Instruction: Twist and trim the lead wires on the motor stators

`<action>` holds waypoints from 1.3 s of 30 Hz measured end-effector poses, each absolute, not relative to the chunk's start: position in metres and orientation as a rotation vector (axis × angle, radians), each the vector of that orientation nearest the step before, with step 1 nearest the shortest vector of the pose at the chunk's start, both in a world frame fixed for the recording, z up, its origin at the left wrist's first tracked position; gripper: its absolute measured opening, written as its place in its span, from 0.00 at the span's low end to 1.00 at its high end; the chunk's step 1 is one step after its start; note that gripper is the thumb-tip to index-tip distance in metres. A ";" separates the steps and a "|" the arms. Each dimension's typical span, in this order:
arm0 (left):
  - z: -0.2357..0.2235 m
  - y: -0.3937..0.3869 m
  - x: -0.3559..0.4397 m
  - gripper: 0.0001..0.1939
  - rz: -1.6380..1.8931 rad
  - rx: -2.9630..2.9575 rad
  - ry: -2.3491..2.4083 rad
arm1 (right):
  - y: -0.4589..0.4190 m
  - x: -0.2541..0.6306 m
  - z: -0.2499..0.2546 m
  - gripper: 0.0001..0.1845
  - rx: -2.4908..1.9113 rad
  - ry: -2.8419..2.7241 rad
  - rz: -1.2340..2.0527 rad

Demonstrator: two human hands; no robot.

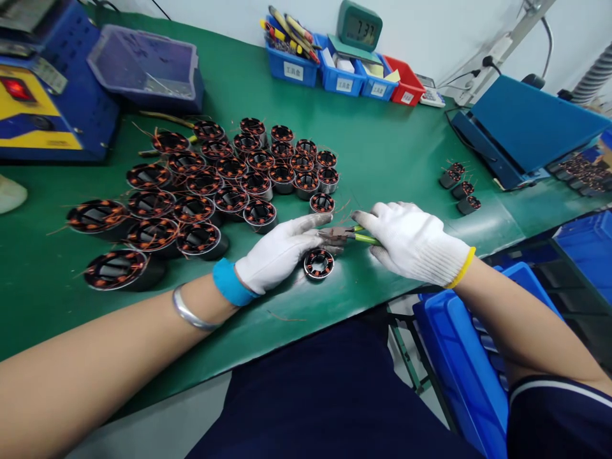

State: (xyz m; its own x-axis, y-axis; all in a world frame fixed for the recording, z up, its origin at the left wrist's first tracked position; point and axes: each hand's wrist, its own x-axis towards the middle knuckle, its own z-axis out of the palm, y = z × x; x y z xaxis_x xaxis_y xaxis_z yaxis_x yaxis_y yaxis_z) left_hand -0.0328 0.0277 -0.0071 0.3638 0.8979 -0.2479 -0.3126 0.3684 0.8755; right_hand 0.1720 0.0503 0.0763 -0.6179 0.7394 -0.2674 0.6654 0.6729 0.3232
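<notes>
Both my hands wear white knit gloves and meet near the front edge of the green bench mat (382,159). My right hand (414,242) is closed around small pliers with green handles (351,234), jaws pointing left. My left hand (282,252) reaches toward the plier jaws with its fingers extended, the fingertips touching them. Just below the fingers stands one copper-wound stator (319,263) on the mat. Whether the left fingertips pinch a wire is hidden.
Several more wound stators (205,185) crowd the mat to the left and behind. Three stators (461,189) sit at the right by a blue device (526,127). Blue and red bins (342,70), a timer (359,27), a blue machine (43,89) and a blue crate (459,357) surround.
</notes>
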 end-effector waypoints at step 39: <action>-0.020 0.030 -0.032 0.32 1.003 0.687 0.691 | 0.075 0.160 0.082 0.23 0.950 2.527 0.236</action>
State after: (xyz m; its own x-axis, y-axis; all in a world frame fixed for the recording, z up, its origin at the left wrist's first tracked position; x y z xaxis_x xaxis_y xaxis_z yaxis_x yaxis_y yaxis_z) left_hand -0.0316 0.0299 -0.0197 0.3718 0.9077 -0.1946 -0.5055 0.3738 0.7776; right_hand 0.1602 0.0745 0.0815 -0.6737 0.6604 -0.3316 0.5876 0.7509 0.3014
